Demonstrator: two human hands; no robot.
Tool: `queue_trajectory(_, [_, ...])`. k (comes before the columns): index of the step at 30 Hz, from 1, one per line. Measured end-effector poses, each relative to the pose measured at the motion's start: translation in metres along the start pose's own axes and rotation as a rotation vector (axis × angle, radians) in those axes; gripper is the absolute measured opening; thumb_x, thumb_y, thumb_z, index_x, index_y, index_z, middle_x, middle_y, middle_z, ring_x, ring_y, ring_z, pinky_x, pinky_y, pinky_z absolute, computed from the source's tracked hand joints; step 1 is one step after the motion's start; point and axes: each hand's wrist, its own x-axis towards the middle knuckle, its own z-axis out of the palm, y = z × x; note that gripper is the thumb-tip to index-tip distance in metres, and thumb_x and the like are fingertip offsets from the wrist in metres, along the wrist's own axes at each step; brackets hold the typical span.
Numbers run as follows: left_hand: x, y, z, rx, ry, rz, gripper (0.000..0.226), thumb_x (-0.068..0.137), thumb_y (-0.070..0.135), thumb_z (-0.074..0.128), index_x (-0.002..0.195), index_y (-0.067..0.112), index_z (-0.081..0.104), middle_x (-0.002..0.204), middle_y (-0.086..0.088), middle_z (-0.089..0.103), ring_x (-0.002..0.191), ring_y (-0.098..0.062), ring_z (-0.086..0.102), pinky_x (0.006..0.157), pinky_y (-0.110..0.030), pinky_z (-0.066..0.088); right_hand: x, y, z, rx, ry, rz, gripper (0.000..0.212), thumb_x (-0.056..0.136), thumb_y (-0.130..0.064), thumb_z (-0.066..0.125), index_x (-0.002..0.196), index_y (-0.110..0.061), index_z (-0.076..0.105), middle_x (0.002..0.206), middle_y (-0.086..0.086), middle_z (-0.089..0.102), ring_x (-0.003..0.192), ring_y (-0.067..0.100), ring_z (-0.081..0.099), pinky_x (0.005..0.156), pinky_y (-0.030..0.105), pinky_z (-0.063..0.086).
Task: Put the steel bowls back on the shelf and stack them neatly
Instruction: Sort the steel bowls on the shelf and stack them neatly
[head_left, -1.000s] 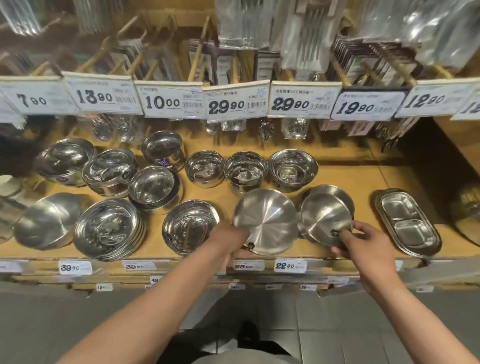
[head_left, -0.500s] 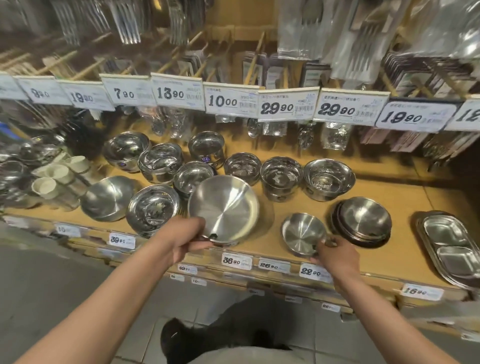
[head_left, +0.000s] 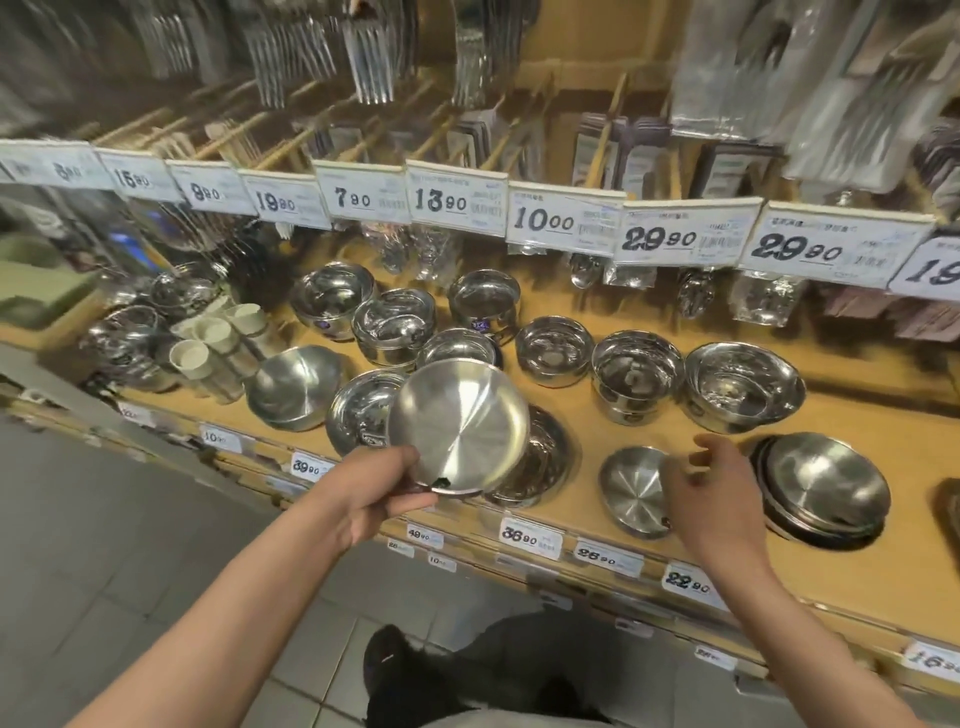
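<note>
right now the shelf is the biggest thing in front of you, a wooden board running left to right with steel bowls in rows on it and price tags along the front lip. the row at the back holds deep bowls, the row at the front holds shallow ones.

next down, the wide bowl in your left hand: thumb on top of the near rim, fingers curled under it, so you pinch it at the edge. it's tilted with its hollow facing you and hangs above the shelf, not resting. directly under and behind it sits a shiny stack of wide bowls, partly hidden by the one you hold. that looks like its home, so the move i'd expect is lower and level it, straight down and a bit away from you. being round it has no long axis to line up, only the tilt matters.

then the bowl stack on the right, nested and sitting flat, well apart from the left hand.

smaller, the little bowl sits alone on the front of the shelf between the two stacks, tilted slightly. your right hand is just beside its right edge, fingers loosely spread and holding nothing; whether a fingertip touches the rim i cannot tell, there's blur. the right hand is plainly the nearer one for it, the bowl lying to that hand's left.
</note>
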Motion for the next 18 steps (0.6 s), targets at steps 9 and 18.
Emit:
queue_trajectory(9, [0.001,0.028,-0.032,-0.07,-0.08,-0.008,0.026,0.089,-0.011,0.05,0.114,-0.011,0.057,0.084,-0.013,0.063,0.06,-0.017,0.068,0.051,-0.025,0.061,-0.026,-0.136,0.063,0.43,-0.714,-0.026,0.063,0.09,-0.025,0.075,0.144,-0.031,0.044,0.123,0.004,0.067,0.089,0.014,0.075,0.074,0.025,0.062])
queue_trajectory(18, [0.042,0.073,-0.147,0.085,-0.213,0.014,0.004,0.095,0.001,0.06,0.096,-0.003,0.062,0.075,-0.015,0.075,0.067,-0.018,0.074,0.062,-0.025,0.063,-0.021,-0.21,0.167,0.394,-0.601,0.046,0.051,0.091,-0.007,0.07,0.135,-0.028,0.054,0.102,0.002,0.071,0.088,0.016,0.072,0.067,0.024,0.061])
